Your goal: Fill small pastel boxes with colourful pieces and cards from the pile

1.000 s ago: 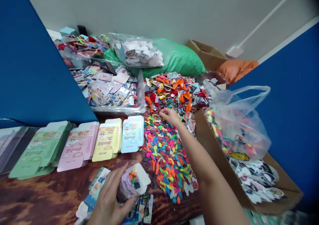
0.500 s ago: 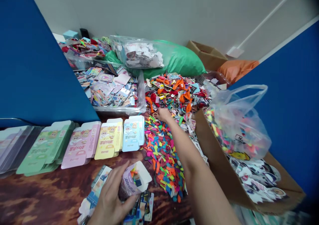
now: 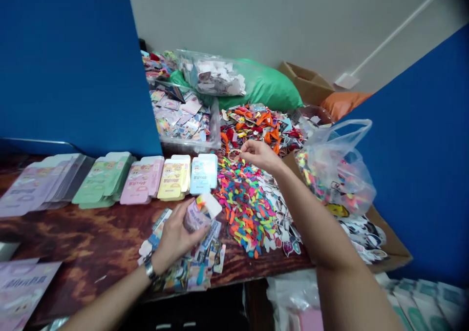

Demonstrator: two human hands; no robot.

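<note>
My left hand (image 3: 178,238) is wrapped round a small purple printed box (image 3: 197,217). The box is tilted with its white flap open, and colourful bits show at its mouth. My right hand (image 3: 259,155) pinches a thin pale-yellow loop (image 3: 234,152), whose exact kind I cannot make out. Below that hand spreads a pile of small bright neon pieces (image 3: 249,209). Just behind it lies a heap of mixed trinkets with orange pieces (image 3: 269,126). Several printed cards (image 3: 216,258) lie under and around my left hand.
Flat purple (image 3: 36,179), green (image 3: 104,175), pink (image 3: 141,179), yellow (image 3: 174,177) and blue (image 3: 203,172) boxes line the left. A clear tray (image 3: 216,126) of cards stands behind. At right are a clear bag (image 3: 344,184) and a carton (image 3: 397,253). Blue partitions (image 3: 80,67) flank the table.
My right hand has come up from the trinket heap, now pinching a pale-yellow loop. My left hand still holds the purple box. The view has shifted, showing more of the table's front and left.
</note>
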